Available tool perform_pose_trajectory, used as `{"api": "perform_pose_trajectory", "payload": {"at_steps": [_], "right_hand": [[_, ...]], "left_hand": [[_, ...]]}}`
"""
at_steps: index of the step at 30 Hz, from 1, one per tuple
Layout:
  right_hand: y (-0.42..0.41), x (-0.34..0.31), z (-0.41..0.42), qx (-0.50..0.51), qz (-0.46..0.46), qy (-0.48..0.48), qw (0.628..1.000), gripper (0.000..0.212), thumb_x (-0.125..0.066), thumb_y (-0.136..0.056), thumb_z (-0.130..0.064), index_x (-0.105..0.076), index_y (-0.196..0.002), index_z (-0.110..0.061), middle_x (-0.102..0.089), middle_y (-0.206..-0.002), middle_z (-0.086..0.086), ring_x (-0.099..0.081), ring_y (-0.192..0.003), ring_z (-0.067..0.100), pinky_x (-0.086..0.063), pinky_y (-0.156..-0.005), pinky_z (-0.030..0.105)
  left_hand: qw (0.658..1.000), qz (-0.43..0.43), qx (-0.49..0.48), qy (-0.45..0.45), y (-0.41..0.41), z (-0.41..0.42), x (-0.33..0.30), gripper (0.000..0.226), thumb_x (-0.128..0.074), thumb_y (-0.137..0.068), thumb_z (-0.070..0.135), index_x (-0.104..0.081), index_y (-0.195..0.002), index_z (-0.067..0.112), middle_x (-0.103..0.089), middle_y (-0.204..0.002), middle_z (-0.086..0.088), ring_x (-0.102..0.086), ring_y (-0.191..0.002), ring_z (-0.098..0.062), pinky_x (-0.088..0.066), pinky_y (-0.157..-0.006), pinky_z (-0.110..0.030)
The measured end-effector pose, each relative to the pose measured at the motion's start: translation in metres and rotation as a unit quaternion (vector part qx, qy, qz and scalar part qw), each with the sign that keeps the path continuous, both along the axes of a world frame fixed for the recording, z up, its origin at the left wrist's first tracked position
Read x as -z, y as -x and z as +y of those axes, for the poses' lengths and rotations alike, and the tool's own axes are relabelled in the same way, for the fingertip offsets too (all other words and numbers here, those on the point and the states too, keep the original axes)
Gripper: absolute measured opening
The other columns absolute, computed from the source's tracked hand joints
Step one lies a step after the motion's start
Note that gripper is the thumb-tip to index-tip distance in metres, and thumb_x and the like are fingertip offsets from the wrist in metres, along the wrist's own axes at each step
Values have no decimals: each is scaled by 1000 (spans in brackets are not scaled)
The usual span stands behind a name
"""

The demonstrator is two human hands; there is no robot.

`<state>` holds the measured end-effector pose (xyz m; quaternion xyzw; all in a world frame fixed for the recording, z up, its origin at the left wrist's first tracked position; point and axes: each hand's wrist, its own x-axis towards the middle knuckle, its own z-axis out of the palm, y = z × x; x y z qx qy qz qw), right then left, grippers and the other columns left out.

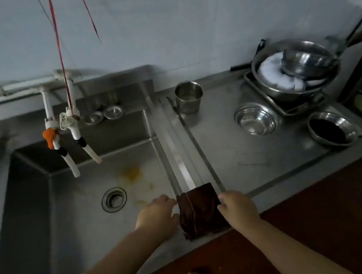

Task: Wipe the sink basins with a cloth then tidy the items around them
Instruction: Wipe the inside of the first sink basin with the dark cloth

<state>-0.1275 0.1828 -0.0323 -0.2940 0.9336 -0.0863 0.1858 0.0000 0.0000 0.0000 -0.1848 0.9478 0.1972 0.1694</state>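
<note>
Head view: dark brown cloth [200, 211], folded to a rough square, draped over the ridge between sink basin [91, 226] and steel counter [239, 153], at the near edge. Left hand [156, 215] at the cloth's left side, fingers curled toward its edge and touching it; whether pinching a fold, impossible to tell. Right hand [238, 209] at the cloth's right side, fingers bent against that edge; grip likewise unclear. Both forearms bare, reaching in from the bottom of the frame.

Inside the basin: round drain strainer [114, 199] in the floor, yellow-orange stain [131, 173] just beyond it, smaller yellow flecks near the drain. Above the basin, two white taps [72, 134] angled down, one with an orange handle [50, 137]. Red strings [61, 60] hanging from above, one running down to the taps. Two small metal lids [104, 114] on the ledge behind the basin.

On the counter, well apart from the cloth: steel cup [188, 97] near the wall, small empty steel bowl [256, 119], another bowl with dark contents [331, 129], and a large steel basin [295, 69] on a tray [284, 108], holding something white plus a smaller steel bowl tilted inside.

No brand, label or legible writing anywhere. Reddish-brown floor [318, 222] below the counter edge
</note>
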Motion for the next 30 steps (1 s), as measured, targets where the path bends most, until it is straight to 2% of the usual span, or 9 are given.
{"api": "perform_pose_trajectory", "payload": {"at_steps": [4,8,11,13,18,23,27,29,30], "right_hand": [[8,15,-13,35,-9,-2,999,41,-56,-90,-44,-56,-119,-15,-55,-116,0,-51,-109,16,-43,-87,25],[10,30,-21,78,-41,-4,996,42,-62,-83,-50,-57,-103,-14,-55,-102,0,-56,-94,15,-49,-78,26],[15,30,-24,90,-94,16,991,31,-66,-82,-43,-54,-84,-14,-56,-85,-1,-57,-77,12,-50,-66,26],[15,25,-26,78,-129,25,988,25,-65,-84,-36,-50,-80,-17,-54,-80,-3,-55,-71,9,-46,-62,24],[9,-2,-48,-7,-152,81,985,15,-58,-90,-27,-45,-95,-20,-52,-83,-7,-55,-75,8,-42,-58,20],[-11,-44,-99,-137,-118,136,974,20,-60,-88,-20,-42,-90,-26,-48,-73,-13,-48,-64,-1,-33,-51,15],[-44,-66,-135,-285,-134,135,940,18,-60,-89,-25,-44,-93,-32,-58,-78,-12,-57,-64,-1,-43,-53,14],[-63,-72,-154,-349,-122,138,919,12,-59,-89,-27,-48,-95,-28,-62,-82,-8,-61,-69,8,-50,-60,24],[-71,-73,-163,-373,-111,141,910,11,-59,-89,-28,-50,-96,-25,-63,-84,-6,-62,-73,11,-50,-64,26]], "left_hand": [[999,-18,-25,-19,8,2,15,43,-43,-95,34,-44,-137,27,-45,-136,5,-46,-122,-16,-44,-96,-30],[998,-22,-61,-26,1,-3,21,42,-44,-94,34,-45,-136,28,-45,-137,7,-46,-121,-13,-43,-95,-27],[996,-18,-83,-29,-9,-8,19,42,-43,-95,33,-45,-136,28,-44,-137,8,-46,-121,-12,-43,-94,-26],[994,-17,-98,-36,-16,-11,16,41,-43,-95,33,-45,-136,28,-44,-137,8,-46,-121,-11,-44,-94,-26],[990,2,-140,-35,-34,-20,5,41,-43,-96,35,-44,-136,29,-45,-137,8,-47,-121,-12,-44,-93,-27],[979,37,-199,-34,-50,-30,-5,49,-47,-95,39,-36,-142,29,-43,-140,7,-52,-118,-12,-48,-90,-29],[956,130,-263,-26,-68,-44,-19,83,-62,-86,37,-11,-150,24,-17,-154,5,-30,-137,-15,-35,-106,-25],[944,172,-282,-19,-81,-60,-26,88,-67,-81,39,-15,-150,24,-15,-154,5,-21,-141,-15,-27,-113,-30],[942,178,-283,-16,-89,-70,-28,82,-68,-80,41,-24,-147,25,-22,-152,6,-21,-140,-15,-26,-113,-32]]}}
